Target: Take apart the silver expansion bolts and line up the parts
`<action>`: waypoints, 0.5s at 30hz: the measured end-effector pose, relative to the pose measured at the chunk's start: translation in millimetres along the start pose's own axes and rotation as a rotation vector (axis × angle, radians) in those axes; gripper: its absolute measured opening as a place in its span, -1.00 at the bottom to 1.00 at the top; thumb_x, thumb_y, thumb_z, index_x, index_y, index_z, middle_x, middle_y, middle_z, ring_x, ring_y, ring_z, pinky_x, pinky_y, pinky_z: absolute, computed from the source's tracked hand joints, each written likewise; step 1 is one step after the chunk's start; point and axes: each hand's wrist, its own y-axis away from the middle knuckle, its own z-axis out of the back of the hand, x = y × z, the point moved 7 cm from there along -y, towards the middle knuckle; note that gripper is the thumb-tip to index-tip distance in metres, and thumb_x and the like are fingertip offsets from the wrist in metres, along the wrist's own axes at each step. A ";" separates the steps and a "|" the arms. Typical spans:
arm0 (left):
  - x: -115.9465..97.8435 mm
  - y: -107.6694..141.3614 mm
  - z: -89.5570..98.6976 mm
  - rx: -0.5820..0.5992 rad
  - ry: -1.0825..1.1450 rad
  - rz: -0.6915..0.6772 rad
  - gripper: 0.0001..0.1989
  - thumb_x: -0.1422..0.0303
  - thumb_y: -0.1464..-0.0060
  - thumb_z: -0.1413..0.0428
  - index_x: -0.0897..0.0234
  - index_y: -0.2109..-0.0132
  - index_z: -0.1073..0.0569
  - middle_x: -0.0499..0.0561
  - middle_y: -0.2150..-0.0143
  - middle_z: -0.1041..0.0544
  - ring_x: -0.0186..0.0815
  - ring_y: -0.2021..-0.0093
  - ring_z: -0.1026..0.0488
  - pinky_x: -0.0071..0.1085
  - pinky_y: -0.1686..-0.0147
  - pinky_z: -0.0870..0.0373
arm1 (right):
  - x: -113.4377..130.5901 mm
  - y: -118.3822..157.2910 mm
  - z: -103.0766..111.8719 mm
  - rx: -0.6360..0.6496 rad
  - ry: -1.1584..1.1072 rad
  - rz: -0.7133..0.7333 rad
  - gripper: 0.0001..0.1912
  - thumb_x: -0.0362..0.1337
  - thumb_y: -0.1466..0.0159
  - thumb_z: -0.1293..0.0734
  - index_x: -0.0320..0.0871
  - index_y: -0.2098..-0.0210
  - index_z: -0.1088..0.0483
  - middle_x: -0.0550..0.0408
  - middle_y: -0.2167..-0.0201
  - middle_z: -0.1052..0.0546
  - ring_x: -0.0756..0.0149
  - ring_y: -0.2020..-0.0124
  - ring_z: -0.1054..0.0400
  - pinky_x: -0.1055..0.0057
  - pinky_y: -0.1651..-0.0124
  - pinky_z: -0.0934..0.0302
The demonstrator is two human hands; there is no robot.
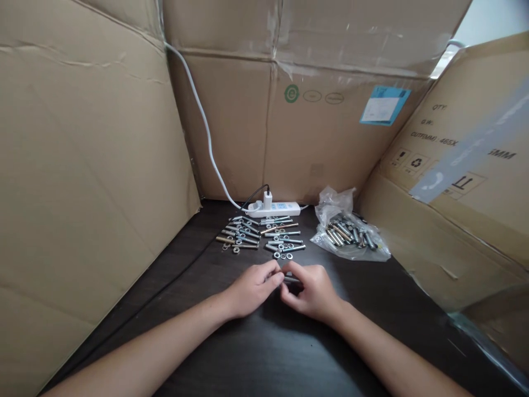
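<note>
Both of my hands meet above the dark table, just in front of the laid-out hardware. My right hand [311, 289] is closed around a metal bolt [291, 279], whose shank shows between the fingers. Thumb and fingers of my left hand [258, 285] pinch at the bolt's left end; what they grip there is hidden. Beyond the hands lie two groups of bolts [291, 241], set in rows with nuts [236, 250] and washers [290, 256] among them.
An open clear plastic bag [376, 255] with several bolts lies at the back right. Behind the rows stands a white power strip [289, 209] with a charger [268, 200] and cables. A black cable [182, 270] crosses the table's left side. Cardboard walls [231, 127] surround the table.
</note>
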 end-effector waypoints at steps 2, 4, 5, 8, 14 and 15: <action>0.6 -0.4 -1.3 0.002 0.024 0.006 -0.74 0.23 -0.22 0.12 0.30 0.33 -0.30 -0.09 0.40 -0.35 -0.38 0.36 -0.25 -0.48 0.33 -0.19 | 1.8 -1.1 0.8 -0.001 0.058 0.015 -0.88 -0.29 -0.11 -0.27 -0.14 0.34 -0.39 0.19 0.61 -0.48 0.45 0.63 -0.29 0.52 0.48 -0.05; -0.9 -0.9 -2.4 0.003 0.097 -0.009 -0.77 0.27 -0.22 0.11 0.31 0.27 -0.35 -0.05 0.31 -0.42 -0.35 0.28 -0.30 -0.44 0.23 -0.24 | 2.7 -2.4 1.7 0.005 0.097 0.024 -0.84 -0.31 -0.14 -0.27 -0.14 0.27 -0.39 0.16 0.56 -0.51 0.42 0.58 -0.33 0.50 0.45 -0.05; -1.7 -1.1 -2.3 -0.001 0.140 -0.015 -0.77 0.28 -0.22 0.10 0.31 0.24 -0.37 -0.02 0.25 -0.44 -0.33 0.23 -0.32 -0.42 0.17 -0.24 | 3.1 -2.9 1.7 0.015 0.105 0.031 -0.82 -0.31 -0.15 -0.26 -0.14 0.24 -0.38 0.14 0.52 -0.53 0.41 0.56 -0.35 0.50 0.43 -0.06; -1.7 -1.9 -0.3 -0.024 0.243 0.010 -0.78 0.29 -0.21 0.10 0.32 0.24 -0.37 0.00 0.24 -0.43 -0.32 0.22 -0.31 -0.41 0.16 -0.25 | 3.9 -3.5 0.0 0.054 0.090 0.054 -0.78 -0.33 -0.20 -0.24 -0.13 0.16 -0.37 0.12 0.44 -0.56 0.40 0.50 -0.39 0.50 0.39 -0.09; 1.9 -2.1 -1.9 -0.018 0.457 0.130 -0.79 0.25 -0.15 0.05 0.31 0.35 -0.26 -0.12 0.49 -0.21 -0.44 0.46 -0.12 -0.49 0.44 -0.13 | 4.6 -2.7 -0.7 0.069 0.049 0.084 -0.74 -0.31 -0.26 -0.22 -0.13 0.06 -0.35 0.07 0.33 -0.58 0.37 0.41 -0.45 0.49 0.33 -0.17; 3.6 -1.7 -4.7 0.000 0.528 0.166 -0.80 0.25 -0.14 0.05 0.30 0.34 -0.24 -0.14 0.51 -0.18 -0.46 0.50 -0.09 -0.51 0.49 -0.07 | 5.4 -2.7 -0.5 0.073 0.052 0.091 -0.73 -0.30 -0.27 -0.22 -0.13 0.04 -0.35 0.06 0.31 -0.58 0.35 0.39 -0.46 0.48 0.32 -0.18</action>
